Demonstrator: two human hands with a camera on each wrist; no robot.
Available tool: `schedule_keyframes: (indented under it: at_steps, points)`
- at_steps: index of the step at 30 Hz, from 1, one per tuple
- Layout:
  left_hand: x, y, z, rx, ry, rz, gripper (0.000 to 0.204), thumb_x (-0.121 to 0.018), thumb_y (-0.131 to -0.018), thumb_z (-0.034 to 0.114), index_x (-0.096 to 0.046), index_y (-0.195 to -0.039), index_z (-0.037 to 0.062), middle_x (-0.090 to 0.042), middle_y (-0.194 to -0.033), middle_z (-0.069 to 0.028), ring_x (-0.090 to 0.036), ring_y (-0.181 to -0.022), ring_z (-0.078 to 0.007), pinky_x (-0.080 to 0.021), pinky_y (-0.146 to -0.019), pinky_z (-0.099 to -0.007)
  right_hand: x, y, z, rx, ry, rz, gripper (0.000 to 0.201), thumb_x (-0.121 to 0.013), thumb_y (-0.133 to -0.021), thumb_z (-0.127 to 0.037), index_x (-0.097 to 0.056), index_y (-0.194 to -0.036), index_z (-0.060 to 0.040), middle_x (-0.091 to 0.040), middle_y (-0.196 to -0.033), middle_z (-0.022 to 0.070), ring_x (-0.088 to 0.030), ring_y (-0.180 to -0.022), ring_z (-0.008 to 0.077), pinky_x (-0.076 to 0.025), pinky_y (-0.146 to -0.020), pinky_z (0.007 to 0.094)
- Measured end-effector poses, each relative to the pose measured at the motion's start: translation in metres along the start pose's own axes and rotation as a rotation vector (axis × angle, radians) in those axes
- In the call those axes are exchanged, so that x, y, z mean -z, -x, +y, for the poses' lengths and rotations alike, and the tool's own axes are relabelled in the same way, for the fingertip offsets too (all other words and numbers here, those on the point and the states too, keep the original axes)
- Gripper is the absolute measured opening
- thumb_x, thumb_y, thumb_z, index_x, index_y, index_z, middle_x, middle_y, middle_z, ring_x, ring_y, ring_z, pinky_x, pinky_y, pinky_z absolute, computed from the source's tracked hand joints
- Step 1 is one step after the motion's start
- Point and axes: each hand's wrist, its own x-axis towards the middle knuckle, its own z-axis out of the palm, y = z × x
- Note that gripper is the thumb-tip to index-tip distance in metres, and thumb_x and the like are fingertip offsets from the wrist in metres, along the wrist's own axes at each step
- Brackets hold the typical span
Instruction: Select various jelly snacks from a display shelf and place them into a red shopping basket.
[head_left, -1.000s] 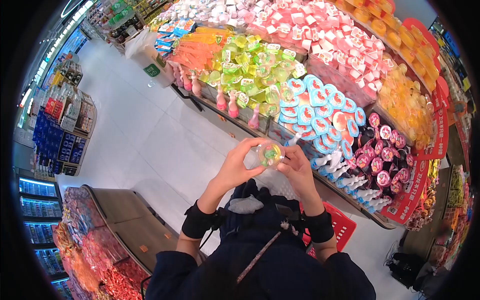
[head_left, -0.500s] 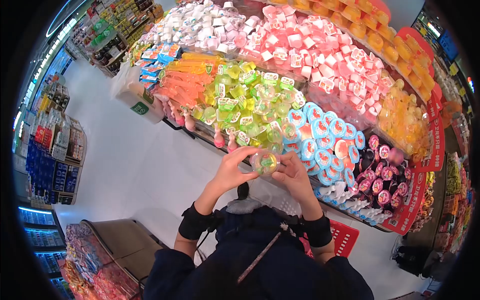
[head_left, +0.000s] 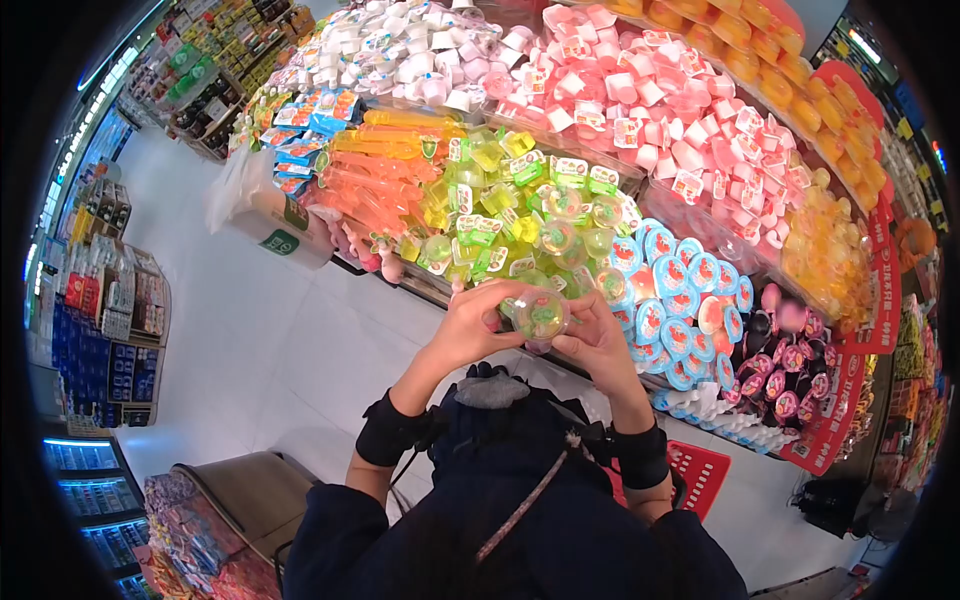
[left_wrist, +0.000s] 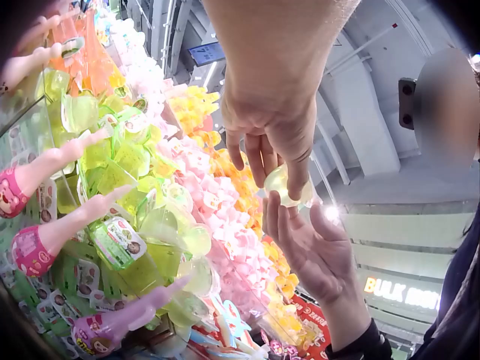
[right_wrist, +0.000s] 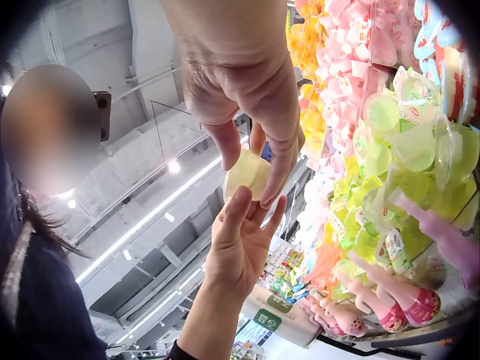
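Observation:
Between both hands is a small clear jelly cup (head_left: 541, 314) with pale yellow-green contents, its round lid facing up toward the head camera. The left hand (head_left: 466, 328) pinches one side of it with fingers and thumb. From the opposite side the right hand (head_left: 600, 345) grips it likewise. In the right wrist view the cup (right_wrist: 247, 176) looks pale yellow and translucent, with fingertips of both hands on it. Just beyond the hands is a pile of green and yellow jelly cups (head_left: 500, 200) on the display.
Blue-lidded cups (head_left: 685, 290), dark cups with pink lids (head_left: 785, 370) and pink-white cups (head_left: 640, 100) fill neighbouring bins. Pink-capped bottles (left_wrist: 45, 240) line the front edge. A white box with plastic bags (head_left: 265, 220) stands left; a red basket (head_left: 695, 475) sits beside the person.
The hands stay on the jelly cup throughout. The person has come nearer the display, so the hands now overlap the front of the green jelly pile in the head view.

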Motion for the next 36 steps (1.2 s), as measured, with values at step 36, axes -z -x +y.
schedule_keyframes:
  at_steps: [36]
  points:
    - [0.020, -0.026, -0.027, -0.007, 0.048, -0.045, 0.046, -0.071, -0.053, 0.003, -0.057, -0.097, 0.0034, -0.060, -0.092, -0.0116, -0.059, -0.083, -0.0251, -0.047, -0.073, -0.0312, -0.003, -0.033, 0.004, -0.063, 0.061, 0.065, 0.033, -0.060, -0.077, -0.003, -0.036, -0.099, -0.0066, -0.048, -0.104, 0.0073, -0.052, -0.083, 0.0125, -0.039, -0.054, 0.0196]
